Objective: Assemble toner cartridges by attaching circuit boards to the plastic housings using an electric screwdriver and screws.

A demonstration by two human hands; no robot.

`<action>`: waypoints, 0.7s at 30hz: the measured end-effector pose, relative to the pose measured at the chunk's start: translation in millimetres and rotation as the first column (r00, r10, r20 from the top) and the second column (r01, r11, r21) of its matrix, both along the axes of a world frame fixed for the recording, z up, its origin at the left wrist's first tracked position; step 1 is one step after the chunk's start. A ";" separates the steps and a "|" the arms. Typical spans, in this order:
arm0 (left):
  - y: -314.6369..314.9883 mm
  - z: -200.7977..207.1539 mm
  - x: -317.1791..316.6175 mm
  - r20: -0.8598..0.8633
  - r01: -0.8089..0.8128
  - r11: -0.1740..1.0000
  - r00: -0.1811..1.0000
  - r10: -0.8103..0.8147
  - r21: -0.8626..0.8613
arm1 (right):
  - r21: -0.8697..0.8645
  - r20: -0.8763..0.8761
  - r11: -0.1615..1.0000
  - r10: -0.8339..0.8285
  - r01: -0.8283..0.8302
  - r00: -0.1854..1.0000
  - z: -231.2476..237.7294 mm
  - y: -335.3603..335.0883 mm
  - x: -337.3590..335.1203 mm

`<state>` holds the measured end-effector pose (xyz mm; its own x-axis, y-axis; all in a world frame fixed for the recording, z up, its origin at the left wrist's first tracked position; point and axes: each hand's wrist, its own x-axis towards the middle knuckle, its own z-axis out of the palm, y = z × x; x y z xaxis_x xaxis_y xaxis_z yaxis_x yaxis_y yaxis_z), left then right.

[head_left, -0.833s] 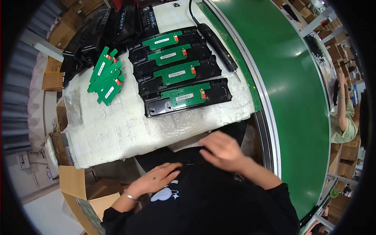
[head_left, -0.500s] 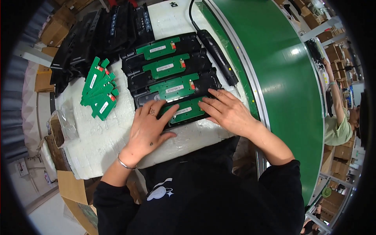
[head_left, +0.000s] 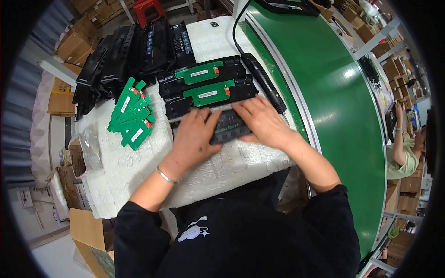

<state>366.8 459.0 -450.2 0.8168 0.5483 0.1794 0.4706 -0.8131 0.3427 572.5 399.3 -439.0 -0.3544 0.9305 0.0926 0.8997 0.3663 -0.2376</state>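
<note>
Both my hands are on a long black plastic housing (head_left: 226, 127) near the front of the white work surface (head_left: 130, 180). My left hand (head_left: 192, 134) grips its left end, and my right hand (head_left: 263, 121) grips its right end, thumbs along the near side. Motion blurs the housing; a little green shows along its middle. Just beyond lie two more black housings, each carrying a green circuit board: the farther board (head_left: 199, 73) and the nearer board (head_left: 207, 95) have white labels and red connectors. Left of them, loose green circuit boards (head_left: 130, 111) lie in an overlapping pile.
A black corded tool (head_left: 263, 81), like an electric screwdriver, lies right of the housings. Larger black plastic parts (head_left: 116, 60) stand at the back left. A green conveyor belt (head_left: 333, 116) runs along the right, with another person (head_left: 399, 153) beyond. A cardboard box (head_left: 88, 227) is at lower left.
Four housings lay in a row with boards facing up; now only the two farther ones show so. The nearest is tilted or turned between my hands. The view has shifted slightly.
</note>
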 end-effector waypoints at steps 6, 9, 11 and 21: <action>-60.3 8.9 -46.8 -0.094 0.035 0.990 0.994 -0.049 -0.140 | -0.072 -0.305 0.970 0.200 -0.232 0.931 6.5 -19.0 -19.5; -69.0 14.8 -47.8 -0.072 0.047 0.988 0.996 -0.058 -0.146 | 0.311 -0.187 0.950 0.095 -0.033 0.978 -8.2 33.4 -16.9; -68.5 22.7 -45.3 -0.037 0.098 0.979 0.994 -0.106 -0.176 | 0.299 -0.129 0.953 0.092 -0.050 0.987 -34.0 58.3 -3.1; -64.1 7.6 -50.0 -0.049 0.166 0.967 0.983 -0.179 -0.192 | 0.393 0.001 0.913 0.122 -0.112 0.993 -25.6 147.1 8.3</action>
